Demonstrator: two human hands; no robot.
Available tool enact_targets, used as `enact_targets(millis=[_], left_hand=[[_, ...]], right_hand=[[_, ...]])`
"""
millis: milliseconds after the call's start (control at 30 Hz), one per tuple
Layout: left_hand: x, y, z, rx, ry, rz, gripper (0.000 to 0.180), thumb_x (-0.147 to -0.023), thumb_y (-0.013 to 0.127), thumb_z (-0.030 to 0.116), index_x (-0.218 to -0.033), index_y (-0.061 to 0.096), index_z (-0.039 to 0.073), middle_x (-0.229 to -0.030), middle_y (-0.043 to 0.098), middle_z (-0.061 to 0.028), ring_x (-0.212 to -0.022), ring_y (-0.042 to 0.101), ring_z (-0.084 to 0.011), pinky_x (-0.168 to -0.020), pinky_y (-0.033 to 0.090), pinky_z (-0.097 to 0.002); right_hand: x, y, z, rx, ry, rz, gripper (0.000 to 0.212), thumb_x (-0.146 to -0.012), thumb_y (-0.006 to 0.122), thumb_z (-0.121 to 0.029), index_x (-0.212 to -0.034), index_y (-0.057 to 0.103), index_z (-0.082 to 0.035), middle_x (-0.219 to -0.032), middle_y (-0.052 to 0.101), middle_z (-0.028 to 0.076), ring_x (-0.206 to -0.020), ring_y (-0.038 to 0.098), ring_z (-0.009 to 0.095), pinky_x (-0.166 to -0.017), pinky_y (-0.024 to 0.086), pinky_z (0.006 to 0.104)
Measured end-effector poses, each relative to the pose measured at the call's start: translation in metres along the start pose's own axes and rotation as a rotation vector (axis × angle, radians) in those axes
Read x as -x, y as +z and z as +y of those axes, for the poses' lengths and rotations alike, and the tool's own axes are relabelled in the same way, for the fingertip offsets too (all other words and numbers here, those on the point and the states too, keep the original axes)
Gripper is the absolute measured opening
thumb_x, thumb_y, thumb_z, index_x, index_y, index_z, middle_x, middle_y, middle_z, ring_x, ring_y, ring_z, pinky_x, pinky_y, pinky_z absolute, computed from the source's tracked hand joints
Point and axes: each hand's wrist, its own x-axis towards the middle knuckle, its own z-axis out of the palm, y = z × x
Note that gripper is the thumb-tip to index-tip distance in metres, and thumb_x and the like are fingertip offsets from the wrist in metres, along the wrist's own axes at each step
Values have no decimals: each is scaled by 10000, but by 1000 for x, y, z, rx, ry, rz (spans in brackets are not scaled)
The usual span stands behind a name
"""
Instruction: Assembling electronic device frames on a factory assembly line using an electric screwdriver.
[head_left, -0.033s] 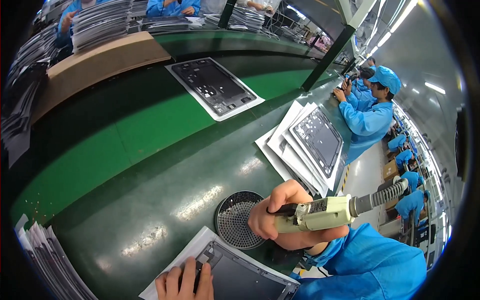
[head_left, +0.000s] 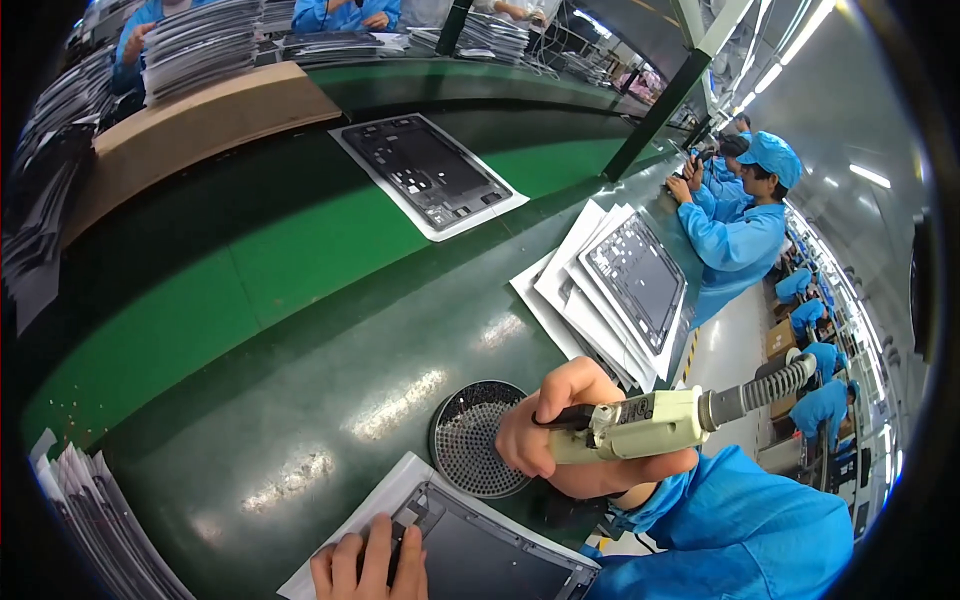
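Note:
My right hand (head_left: 540,435), closed, grips a cream-coloured air gun (head_left: 655,425) with a black lever and a grey ribbed hose (head_left: 760,390). The gun's front end is hidden by my fingers. Beneath the hand, a round perforated metal vent (head_left: 475,450) is set at the bench top. My left hand (head_left: 370,565) rests flat with fingers apart on the upper left corner of a dark tablet-sized panel (head_left: 490,545). This panel lies on white sheeting (head_left: 402,472) at the near edge, partly cut off by the frame.
Several similar panels on white sheets (head_left: 635,285) are stacked to the right, and one more panel (head_left: 430,175) lies on the green strip (head_left: 300,265) ahead. A stack (head_left: 110,530) stands near left. Beyond are a brown board (head_left: 215,130), a dark post (head_left: 655,115) and co-workers in blue (head_left: 735,240).

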Motion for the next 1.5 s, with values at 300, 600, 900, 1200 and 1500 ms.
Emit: enact_targets(millis=[300, 600, 900, 1200, 1500], left_hand=[[-2, 0, 1, 10, 1, 20, 252, -823, 691, 150, -1070, 694, 101, -1177, 619, -87, -963, 564, -272, -794, 440, -415], [-2, -1, 1, -25, 3, 6, 249, -816, 687, 145, -1060, 698, 100, -1172, 621, -86, -969, 565, -273, -788, 440, -411], [-2, 5, 2, -1, 4, 40, 254, -808, 664, 135, -1056, 692, 88, -1160, 608, -80, -991, 561, -257, -810, 431, -407], [-3, 15, 6, -2, -35, 75, 238, -676, 785, 163, -908, 770, 110, -1119, 641, -67, -942, 562, -285, -852, 449, -423], [-5, 12, 6, 45, -13, 79, 260, -784, 655, 112, -1035, 702, 60, -1147, 605, -84, -973, 552, -262, -807, 421, -404]], right_hand=[[-3, -1, 7, -1, -47, 9, 1032, -683, 423, -933, -1016, 374, 43, -565, 482, 50, -406, 411, 129, -408, 341, 272], [-2, 2, 11, 11, -95, 21, 1042, -702, 408, -926, -1036, 371, 60, -577, 495, 64, -407, 417, 129, -395, 332, 267], [-1, 47, -19, -135, -10, -56, 974, -700, 503, -876, -1083, 407, 15, -639, 527, 95, -497, 456, 172, -490, 383, 320], [9, 53, 6, -11, 118, -95, 470, -887, 706, -313, -1043, 485, 71, -667, 566, 79, -578, 531, 103, -553, 436, 245], [9, 56, 10, 61, 179, -21, 927, -717, 524, -848, -993, 480, 35, -599, 553, 22, -531, 501, 63, -530, 423, 211]])
